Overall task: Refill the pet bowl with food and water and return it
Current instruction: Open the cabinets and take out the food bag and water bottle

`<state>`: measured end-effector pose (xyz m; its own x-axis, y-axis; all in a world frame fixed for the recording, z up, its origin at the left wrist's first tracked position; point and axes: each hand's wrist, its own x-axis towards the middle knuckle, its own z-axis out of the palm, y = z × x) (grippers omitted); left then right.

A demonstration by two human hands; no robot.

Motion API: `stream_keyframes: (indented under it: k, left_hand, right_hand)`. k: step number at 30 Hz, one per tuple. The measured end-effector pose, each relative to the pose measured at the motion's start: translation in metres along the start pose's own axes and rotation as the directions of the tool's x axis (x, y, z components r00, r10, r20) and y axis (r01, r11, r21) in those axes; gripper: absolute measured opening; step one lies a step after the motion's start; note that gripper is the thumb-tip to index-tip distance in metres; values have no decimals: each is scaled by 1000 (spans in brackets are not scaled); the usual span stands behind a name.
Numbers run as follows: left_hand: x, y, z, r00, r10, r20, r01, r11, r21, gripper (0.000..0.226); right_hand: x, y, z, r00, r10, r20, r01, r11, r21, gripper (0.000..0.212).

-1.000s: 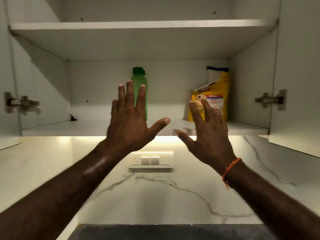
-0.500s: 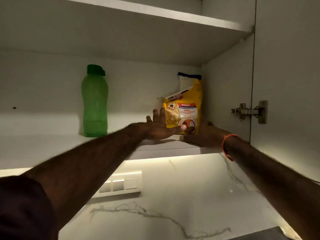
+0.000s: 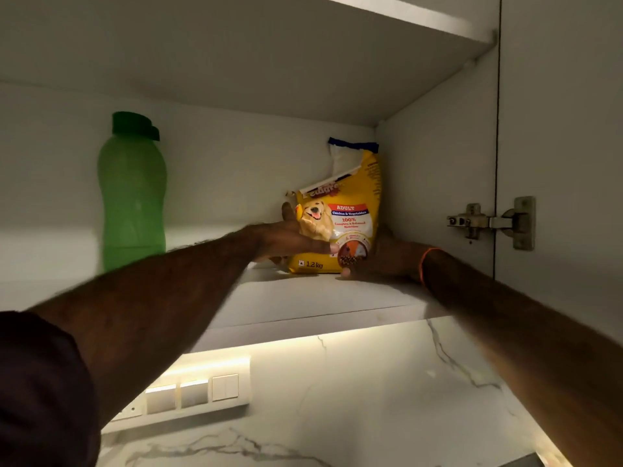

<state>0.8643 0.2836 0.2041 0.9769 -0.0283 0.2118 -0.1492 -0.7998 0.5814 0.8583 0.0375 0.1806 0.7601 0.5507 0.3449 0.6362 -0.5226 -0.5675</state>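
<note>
Dog-food bag [image 3: 340,224] now clasped between both hands, left hand [image 3: 286,241], right hand [image 3: 387,261]; closer view

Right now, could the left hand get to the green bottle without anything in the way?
Probably yes. The left hand holds the food bag; the green bottle stands apart to its left, with bare shelf between.

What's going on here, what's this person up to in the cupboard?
A person is reaching into an open wall cupboard with both arms. The left hand and the right hand close in on either side of a yellow bag of dog food standing on the lower shelf near the right wall. The bag is not yet lifted. A green bottle stands untouched further left on the same shelf. No bowl is in view.
</note>
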Motion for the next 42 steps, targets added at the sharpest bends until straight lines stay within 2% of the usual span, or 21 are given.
stream_keyframes:
  k: [1, 4, 5, 7, 8, 12, 14, 16, 17, 18, 19, 20, 21, 22, 25, 28, 30, 34, 36, 38, 42]
  left_hand:
    - [-7, 4, 2, 1000, 7, 15, -7, 1000, -2, 108]
    - [-28, 17, 5, 997, 78, 26, -77, 997, -20, 122]
    - [-34, 20, 4, 996, 82, 29, -80, 995, -59, 115]
    - [-47, 28, 0, 995, 74, 73, -65, 992, -112, 85]
    - [-53, 30, -1, 992, 60, 109, -45, 990, -133, 79]
    - [-79, 35, 0, 987, 17, 161, 16, 980, -200, 104]
    - [-95, 39, 5, 981, 63, 184, -11, 962, -272, 106]
    - [-110, 40, 11, 970, 135, 200, -56, 933, -356, 92]
    - [-118, 42, 13, 968, 160, 193, -74, 918, -389, 87]
    - [-129, 44, 16, 967, 180, 178, -92, 905, -415, 87]
    - [-138, 47, 20, 969, 194, 154, -111, 896, -430, 89]
    - [-146, 50, 22, 971, 204, 124, -130, 888, -441, 89]
    - [-157, 55, 26, 972, 218, 90, -155, 879, -450, 84]
    - [-167, 59, 29, 970, 236, 55, -185, 868, -461, 75]
    - [-197, 74, 40, 958, 288, -6, -255, 838, -483, 62]
    - [-228, 87, 50, 951, 306, -51, -293, 835, -466, 61]
    - [-246, 96, 57, 951, 292, -100, -305, 843, -443, 62]
    - [-276, 103, 82, 955, 247, -166, -293, 872, -392, 82]
    - [-292, 102, 104, 954, 247, -171, -297, 861, -413, 79]
    - [-303, 96, 128, 956, 239, -173, -291, 855, -429, 76]
    - [-316, 64, 185, 968, 168, -187, -234, 879, -416, 102]
  right_hand:
    - [5, 7, -1, 1000, 9, -25, -7, 999, 47, 69]
    - [7, 17, -4, 993, 54, -107, -41, 992, 116, 86]
    - [7, 19, -6, 994, 54, -99, -40, 990, 135, 83]
    - [-2, 22, -8, 997, 41, -59, -29, 982, 186, 57]
    - [-10, 22, -10, 998, 44, -44, -34, 977, 210, 48]
    - [-40, 15, -17, 999, 44, -7, -40, 958, 283, 31]
    - [-51, 11, -19, 999, 46, -4, -42, 953, 300, 42]
    - [-64, 7, -18, 1000, 27, -14, -21, 951, 308, 74]
    - [-70, 7, -18, 999, 14, -36, -2, 954, 301, 90]
    - [-78, 5, -17, 998, -3, -56, 20, 953, 301, 94]
    - [-87, 2, -15, 997, -26, -74, 48, 946, 320, 83]
    - [-97, -2, -14, 994, -57, -93, 85, 937, 339, 62]
    - [-107, -4, -13, 991, -88, -101, 119, 925, 361, 46]
    - [-118, -7, -13, 987, -120, -106, 151, 918, 368, 39]
    - [-147, -20, -13, 976, -188, -110, 216, 893, 395, 49]
    - [-172, -26, -14, 968, -219, -122, 250, 880, 403, 66]
    - [-191, -28, -14, 959, -245, -140, 281, 861, 424, 70]
    - [-230, -19, -6, 960, -251, -127, 281, 835, 473, 64]
    - [-253, -11, 3, 962, -245, -123, 274, 824, 496, 62]
    - [-272, 2, 14, 967, -233, -103, 252, 819, 515, 69]
    - [-308, 39, 48, 984, -159, -86, 180, 831, 526, 85]
